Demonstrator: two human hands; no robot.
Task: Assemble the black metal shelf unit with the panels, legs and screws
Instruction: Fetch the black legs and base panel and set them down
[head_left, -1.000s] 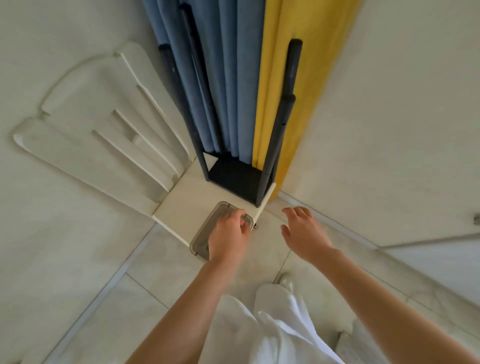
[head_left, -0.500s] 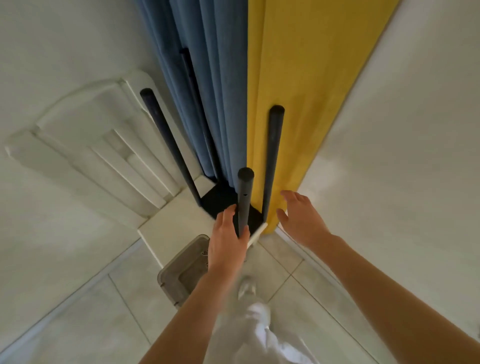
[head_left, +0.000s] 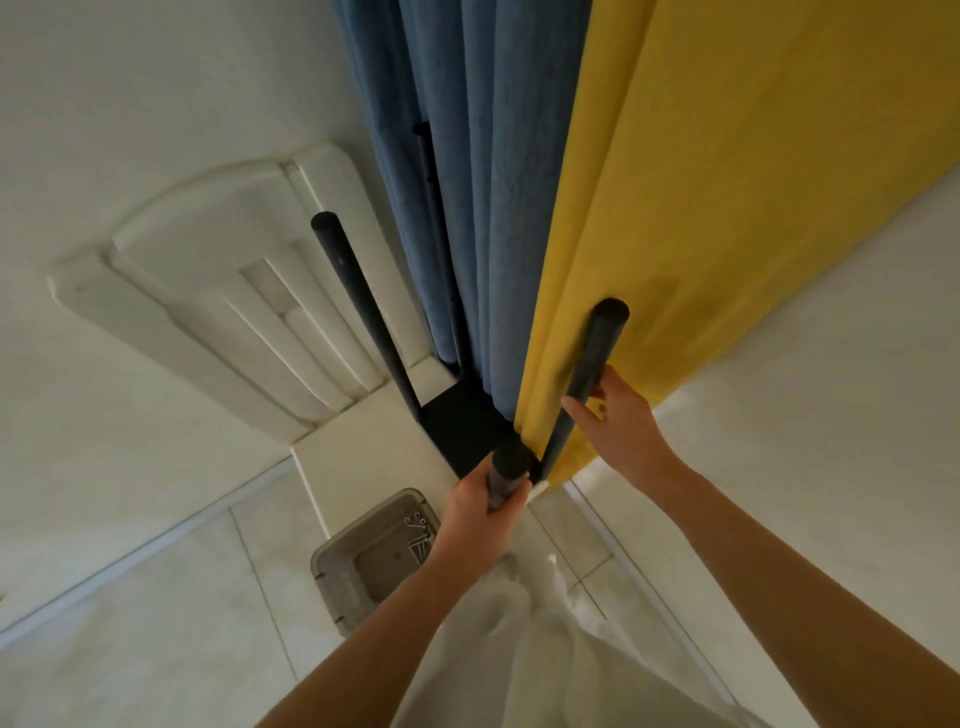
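Observation:
A black square shelf panel (head_left: 457, 426) rests on the seat of a white chair (head_left: 358, 462), with black round legs standing up from its corners. My left hand (head_left: 478, 514) grips the nearest leg (head_left: 506, 470) just below its top. My right hand (head_left: 618, 421) holds the right leg (head_left: 592, 364) partway up, thumb on one side and fingers behind. The left leg (head_left: 358, 306) stands free, and a fourth leg (head_left: 439, 234) is half hidden in the curtain folds. Small screws (head_left: 418, 535) lie in a clear plastic tray (head_left: 363, 571).
Blue curtain (head_left: 467, 182) and yellow curtain (head_left: 675, 208) hang right behind the shelf. The chair's white slatted back (head_left: 234, 301) lies to the left. The tray sits at the chair seat's front edge. Tiled floor (head_left: 156, 623) lies below, with white trousers near my legs.
My view came closer over the legs. My left hand left the screw tray and closed round the nearest leg. My right hand moved from open air onto the right leg.

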